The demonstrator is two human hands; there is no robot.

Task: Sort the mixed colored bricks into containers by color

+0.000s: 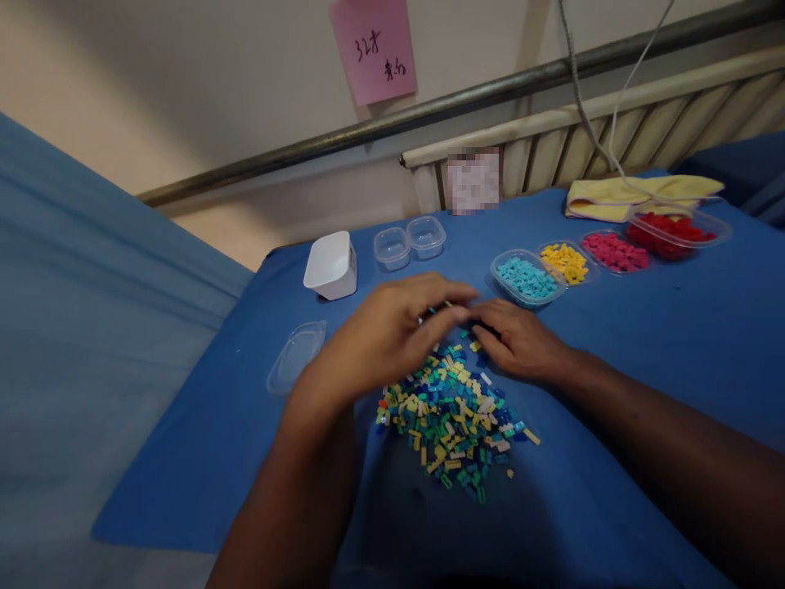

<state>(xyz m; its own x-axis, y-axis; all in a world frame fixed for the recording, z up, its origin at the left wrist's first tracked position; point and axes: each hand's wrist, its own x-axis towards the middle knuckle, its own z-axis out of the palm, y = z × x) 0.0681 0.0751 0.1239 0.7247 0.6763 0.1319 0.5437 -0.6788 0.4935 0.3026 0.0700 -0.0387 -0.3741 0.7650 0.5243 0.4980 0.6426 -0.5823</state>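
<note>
A loose pile of small plastic pieces (454, 409), in green, yellow, blue and white, lies on the blue cloth. My left hand (398, 327) is over the pile's upper left side, its fingers bent and reaching right, with a few pieces showing between thumb and fingers. My right hand (515, 335) rests at the pile's upper right edge, fingers curled inward and near my left fingertips. What its fingers hold, if anything, is hidden. Just beyond it stands a clear tub of turquoise pieces (527, 278).
Further right are tubs of yellow (565, 263), pink (616, 251) and red pieces (671, 233), with a yellow cloth (638, 196) behind. A white container (332, 266), two clear cups (410, 244) and a clear lid (298, 357) are at the left.
</note>
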